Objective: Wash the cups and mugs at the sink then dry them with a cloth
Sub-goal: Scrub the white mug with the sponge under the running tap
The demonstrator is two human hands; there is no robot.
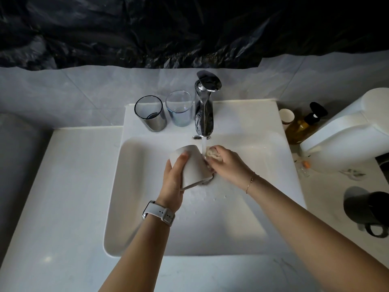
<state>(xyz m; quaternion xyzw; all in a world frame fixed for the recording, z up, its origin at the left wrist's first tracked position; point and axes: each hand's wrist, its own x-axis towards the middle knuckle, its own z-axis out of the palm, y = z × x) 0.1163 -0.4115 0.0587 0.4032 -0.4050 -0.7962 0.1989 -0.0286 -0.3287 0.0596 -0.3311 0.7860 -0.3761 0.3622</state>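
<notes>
Gripped in the left hand (174,175), with fingers curled round its side, a white ceramic mug (192,165) tilts mouth-down over the middle of the white rectangular sink basin (147,228). Just beside it, the right hand (225,163) pinches a pale wet cloth (211,153) against the mug's wall, under the water running from the chrome tap (203,114). Bare basin floor lies toward the near rim. Right, on the counter, stands an upturned dark mug (366,209). Farther back on the ledge stand a smoky glass tumbler (150,114) and a clear bluish glass (180,108), close together, left of the tap.
</notes>
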